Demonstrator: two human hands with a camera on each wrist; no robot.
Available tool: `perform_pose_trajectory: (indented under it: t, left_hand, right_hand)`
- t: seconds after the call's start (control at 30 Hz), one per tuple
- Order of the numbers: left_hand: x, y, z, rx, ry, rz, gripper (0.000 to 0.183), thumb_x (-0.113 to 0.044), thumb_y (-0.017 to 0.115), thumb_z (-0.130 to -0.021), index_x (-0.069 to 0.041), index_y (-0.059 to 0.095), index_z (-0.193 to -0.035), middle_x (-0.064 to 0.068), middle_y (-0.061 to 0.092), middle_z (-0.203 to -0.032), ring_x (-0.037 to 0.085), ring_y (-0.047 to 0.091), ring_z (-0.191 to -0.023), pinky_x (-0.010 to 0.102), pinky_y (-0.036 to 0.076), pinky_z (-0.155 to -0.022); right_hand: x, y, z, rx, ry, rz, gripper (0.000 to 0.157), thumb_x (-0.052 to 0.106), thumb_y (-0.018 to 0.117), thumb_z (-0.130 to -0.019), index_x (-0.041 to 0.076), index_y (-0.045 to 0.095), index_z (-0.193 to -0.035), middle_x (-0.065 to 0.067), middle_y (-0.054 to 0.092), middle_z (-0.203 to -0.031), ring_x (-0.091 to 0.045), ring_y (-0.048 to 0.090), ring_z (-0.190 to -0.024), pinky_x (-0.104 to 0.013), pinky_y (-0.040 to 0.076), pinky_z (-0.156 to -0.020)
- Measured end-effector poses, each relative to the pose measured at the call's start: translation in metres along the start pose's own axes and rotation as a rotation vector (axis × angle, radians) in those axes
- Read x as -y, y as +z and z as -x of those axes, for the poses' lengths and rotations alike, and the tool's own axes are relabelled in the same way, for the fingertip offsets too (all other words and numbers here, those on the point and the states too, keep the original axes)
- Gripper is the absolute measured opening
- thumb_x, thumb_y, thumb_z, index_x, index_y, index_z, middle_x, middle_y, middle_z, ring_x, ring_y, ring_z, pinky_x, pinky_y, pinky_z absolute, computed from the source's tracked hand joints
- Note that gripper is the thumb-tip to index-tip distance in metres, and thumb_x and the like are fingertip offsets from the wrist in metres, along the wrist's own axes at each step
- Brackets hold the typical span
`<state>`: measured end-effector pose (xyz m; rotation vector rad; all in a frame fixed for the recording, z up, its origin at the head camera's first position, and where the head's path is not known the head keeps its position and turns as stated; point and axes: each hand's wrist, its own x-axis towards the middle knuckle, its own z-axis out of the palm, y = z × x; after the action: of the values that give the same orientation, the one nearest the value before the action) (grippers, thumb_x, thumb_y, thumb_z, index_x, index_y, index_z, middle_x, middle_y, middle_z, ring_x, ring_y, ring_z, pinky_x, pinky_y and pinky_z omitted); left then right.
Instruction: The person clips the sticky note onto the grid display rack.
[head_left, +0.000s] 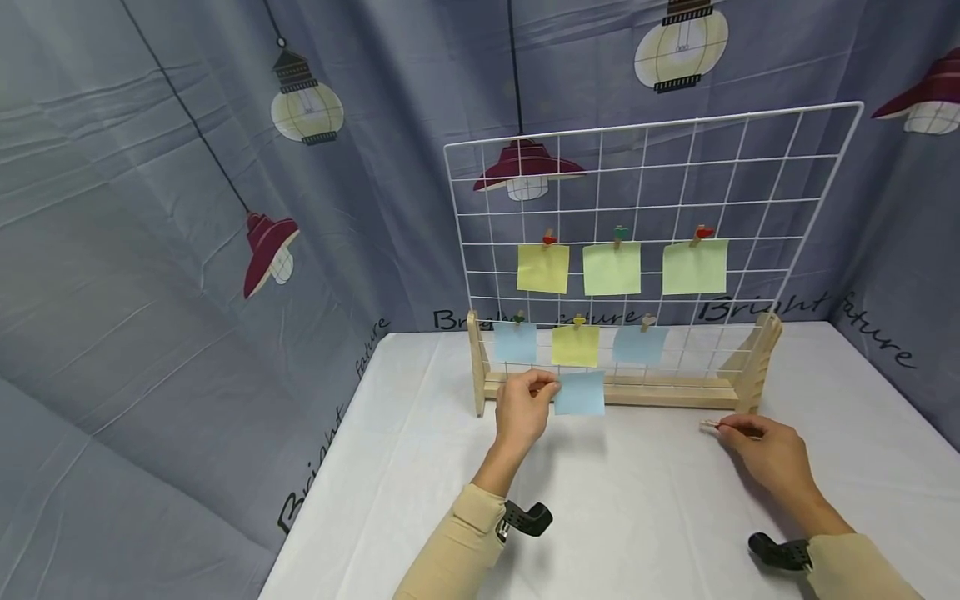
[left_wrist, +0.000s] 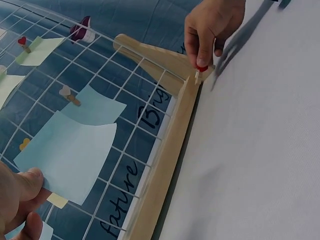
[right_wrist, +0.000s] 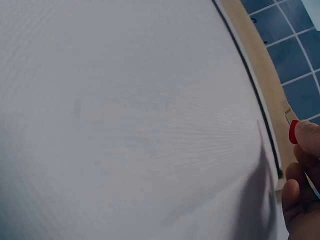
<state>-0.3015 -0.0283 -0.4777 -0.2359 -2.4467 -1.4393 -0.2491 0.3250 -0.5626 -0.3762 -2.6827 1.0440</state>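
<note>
My left hand (head_left: 521, 408) pinches a light blue paper note (head_left: 581, 394) by its left edge, in front of the lower grid. In the left wrist view, the held note (left_wrist: 72, 155) partly covers another blue note (left_wrist: 95, 107) clipped behind it. Off to the right, my right hand (head_left: 772, 458) holds a small wooden clothespin (head_left: 708, 426) between thumb and finger, near the right foot of the stand. A red ornament (right_wrist: 293, 132) on that clothespin shows in the right wrist view. White wire grid (head_left: 652, 126) stands upright in a wooden base (head_left: 667, 393).
A yellow note (head_left: 543, 269) and two green notes (head_left: 612, 269) hang in the upper row. Below them hang a blue note (head_left: 515, 342), a yellow note (head_left: 575, 346) and another blue one, all on small clips. White cloth covers the table (head_left: 637, 517); a patterned curtain (head_left: 390, 208) stands behind.
</note>
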Motion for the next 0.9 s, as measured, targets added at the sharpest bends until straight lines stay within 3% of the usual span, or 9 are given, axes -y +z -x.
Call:
perform_pose_trajectory:
  t: [0.13,0.37,0.53,0.9]
  left_hand:
    - [0.0,0.002,-0.001,0.006,-0.001,-0.001,0.005,-0.022,0.077,-0.093,-0.019,0.082,-0.095,-0.006,0.076,-0.085,0.004,0.065,-0.076,0.025,0.051,-0.067]
    - [-0.003,0.006,-0.001,0.025,-0.006,0.008,0.006,-0.022,0.077,-0.094,-0.019,0.081,-0.096,-0.006,0.077,-0.086,0.005,0.066,-0.077,0.024,0.052,-0.067]
    - [-0.005,0.007,0.001,0.038,-0.013,-0.012,0.007,-0.024,0.077,-0.094,-0.02,0.082,-0.098,-0.007,0.077,-0.088,0.005,0.067,-0.079,0.025,0.052,-0.068]
    - [-0.006,0.011,0.002,0.038,-0.008,-0.013,0.006,-0.025,0.077,-0.094,-0.021,0.081,-0.096,-0.008,0.077,-0.087,0.004,0.067,-0.078,0.026,0.051,-0.069]
  right_hand:
    - [0.006,-0.012,-0.001,0.002,-0.039,0.009,0.027,0.028,0.069,-0.1,0.003,0.075,-0.109,-0.021,0.075,-0.106,-0.027,0.064,-0.093,-0.027,0.042,-0.067]
    - [0.018,-0.029,-0.006,-0.009,-0.097,0.006,0.029,0.032,0.068,-0.101,0.006,0.074,-0.111,-0.021,0.075,-0.11,-0.004,0.058,-0.09,-0.025,0.044,-0.068]
    - [0.034,-0.039,-0.006,0.02,-0.104,-0.068,0.031,0.028,0.066,-0.102,0.002,0.07,-0.117,-0.022,0.075,-0.109,0.012,0.055,-0.078,-0.017,0.051,-0.061]
    - [0.069,-0.056,-0.002,0.014,-0.152,-0.135,0.031,0.031,0.066,-0.102,0.006,0.07,-0.122,-0.005,0.075,-0.105,0.018,0.058,-0.079,-0.014,0.054,-0.064]
